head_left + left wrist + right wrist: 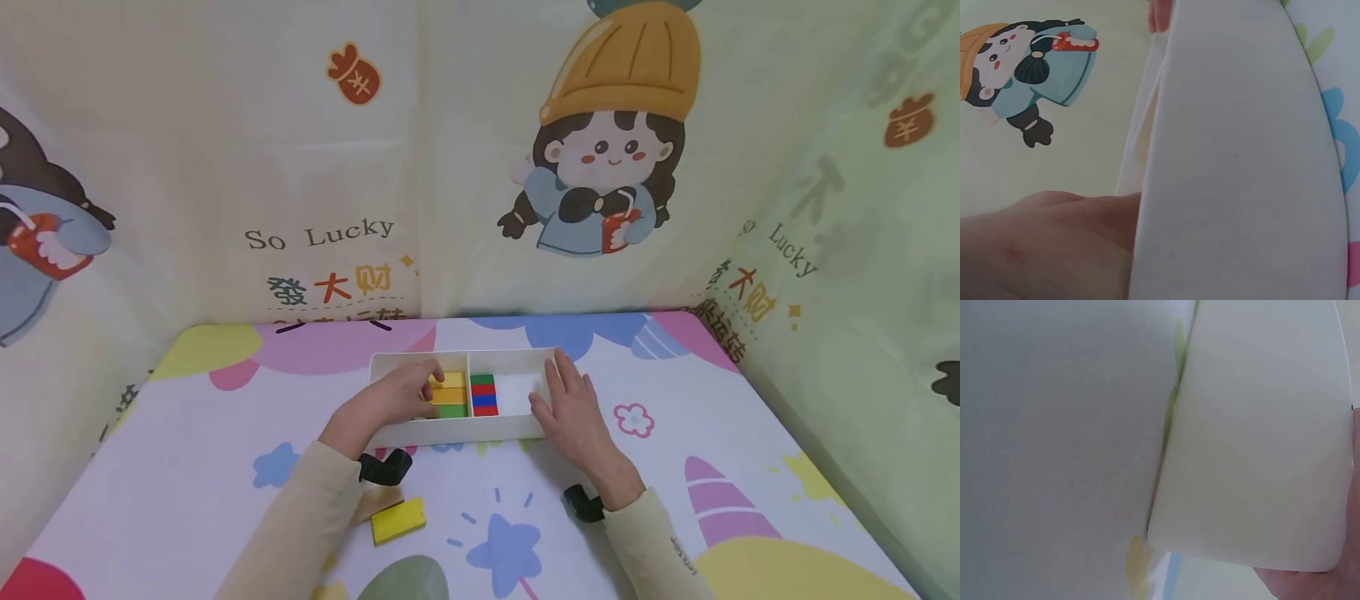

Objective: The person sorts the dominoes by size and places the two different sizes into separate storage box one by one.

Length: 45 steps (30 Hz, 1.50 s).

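Note:
A white two-compartment box (457,431) lies lengthwise across the table. My left hand (396,393) reaches over its front wall into the left compartment, fingers bent at the blocks; I cannot tell whether they pinch one. Beside those fingers lie a pale yellow block (453,380), an orange block (452,396) and a green block (452,411). Across the divider (468,385), a short row of green, red and blue blocks (484,395) lines the right compartment. My right hand (576,414) rests at the box's right end, fingers extended, thumb over the inside.
On the table in front of the box lies a yellow block (398,522). A wood-coloured piece (377,503) touches it, partly hidden by the left sleeve. A printed cloth (465,167) hangs behind the table, and the tabletop (660,467) has a colourful pattern.

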{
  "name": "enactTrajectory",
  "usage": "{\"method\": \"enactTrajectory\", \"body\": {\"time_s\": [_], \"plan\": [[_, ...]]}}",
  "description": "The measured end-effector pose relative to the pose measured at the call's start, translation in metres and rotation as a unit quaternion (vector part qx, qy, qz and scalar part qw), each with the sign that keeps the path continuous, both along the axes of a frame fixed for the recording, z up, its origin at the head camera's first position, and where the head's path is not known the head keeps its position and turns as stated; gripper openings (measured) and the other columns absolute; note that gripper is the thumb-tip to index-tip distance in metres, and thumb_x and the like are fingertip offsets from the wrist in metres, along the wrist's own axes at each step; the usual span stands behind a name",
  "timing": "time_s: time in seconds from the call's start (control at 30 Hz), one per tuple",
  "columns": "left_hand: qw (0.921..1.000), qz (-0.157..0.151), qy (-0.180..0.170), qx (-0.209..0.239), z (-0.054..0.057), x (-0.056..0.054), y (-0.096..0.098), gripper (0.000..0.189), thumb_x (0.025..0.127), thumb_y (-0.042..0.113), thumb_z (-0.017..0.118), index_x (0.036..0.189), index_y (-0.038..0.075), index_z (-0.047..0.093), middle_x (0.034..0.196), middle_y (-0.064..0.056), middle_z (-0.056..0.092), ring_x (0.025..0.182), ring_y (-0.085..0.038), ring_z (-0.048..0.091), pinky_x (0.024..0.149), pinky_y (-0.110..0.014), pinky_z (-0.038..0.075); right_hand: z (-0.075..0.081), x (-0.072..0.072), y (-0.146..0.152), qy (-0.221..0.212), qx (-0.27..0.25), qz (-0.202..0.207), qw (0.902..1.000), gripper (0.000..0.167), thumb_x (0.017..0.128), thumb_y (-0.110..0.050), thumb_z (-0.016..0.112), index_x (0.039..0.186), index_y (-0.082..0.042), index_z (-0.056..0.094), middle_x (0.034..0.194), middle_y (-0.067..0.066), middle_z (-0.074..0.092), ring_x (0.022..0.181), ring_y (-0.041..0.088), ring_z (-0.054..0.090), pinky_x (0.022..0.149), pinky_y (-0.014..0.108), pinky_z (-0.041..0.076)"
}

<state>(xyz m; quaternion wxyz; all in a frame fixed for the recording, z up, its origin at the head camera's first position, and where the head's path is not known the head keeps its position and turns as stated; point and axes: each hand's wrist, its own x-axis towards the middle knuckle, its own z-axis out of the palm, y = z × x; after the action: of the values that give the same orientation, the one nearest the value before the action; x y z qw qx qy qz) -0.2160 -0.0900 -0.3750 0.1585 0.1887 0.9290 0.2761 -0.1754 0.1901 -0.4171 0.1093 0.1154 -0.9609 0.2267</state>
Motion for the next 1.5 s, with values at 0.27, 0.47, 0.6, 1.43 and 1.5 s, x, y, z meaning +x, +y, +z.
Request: {"method": "enactTrajectory", "body": {"time_s": [0.27,0.47,0.6,1.43,1.5], "plan": [[0.9963,0.004,0.055,0.066,0.007,0.016,-0.019,0.036,0.092,0.011,0.070,0.126,0.004,0.058,0.114,-0.012,0.065,0.099,-0.020,0.061,0.082,-0.031,0.058,0.001,0.001,-0.004,0.012,0.005,0.004,0.9999,0.066,0.099,-0.029,0.053,0.149,0.008,0.034,0.162,0.024,0.023,0.150,0.041,0.023,0.119,0.065,0.017],[0.9897,0.004,0.105,0.097,0.009,0.032,-0.030,0.032,0.094,0.011,0.067,0.125,0.007,0.060,0.115,-0.011,0.066,0.101,-0.019,0.063,0.086,-0.034,0.059,0.003,0.001,-0.003,0.010,0.008,0.002,0.9999,0.065,0.099,-0.029,0.053,0.149,0.008,0.034,0.162,0.023,0.023,0.150,0.041,0.023,0.119,0.065,0.018],[0.9826,-0.005,0.150,0.109,0.008,0.043,-0.037,0.032,0.093,0.009,0.068,0.124,0.008,0.061,0.114,-0.009,0.067,0.100,-0.019,0.064,0.089,-0.039,0.058,0.002,0.001,-0.002,0.008,0.005,0.003,1.0000,0.065,0.099,-0.029,0.053,0.150,0.008,0.033,0.162,0.023,0.022,0.150,0.041,0.022,0.119,0.065,0.017],[0.9743,0.046,0.199,0.095,-0.003,0.106,-0.060,0.035,0.088,0.010,0.074,0.121,0.016,0.062,0.115,0.004,0.066,0.106,-0.017,0.064,0.090,-0.039,0.058,-0.002,0.000,0.001,0.004,0.002,0.003,1.0000,0.067,0.099,-0.031,0.052,0.150,0.008,0.033,0.163,0.023,0.022,0.150,0.041,0.022,0.119,0.066,0.016],[0.9740,0.046,0.200,0.097,-0.005,0.108,-0.062,0.035,0.088,0.010,0.075,0.120,0.015,0.063,0.114,0.003,0.066,0.104,-0.015,0.064,0.088,-0.037,0.058,-0.002,-0.001,0.001,0.004,0.005,0.002,1.0000,0.067,0.099,-0.031,0.052,0.150,0.007,0.032,0.163,0.022,0.022,0.150,0.041,0.021,0.119,0.065,0.016]]}}
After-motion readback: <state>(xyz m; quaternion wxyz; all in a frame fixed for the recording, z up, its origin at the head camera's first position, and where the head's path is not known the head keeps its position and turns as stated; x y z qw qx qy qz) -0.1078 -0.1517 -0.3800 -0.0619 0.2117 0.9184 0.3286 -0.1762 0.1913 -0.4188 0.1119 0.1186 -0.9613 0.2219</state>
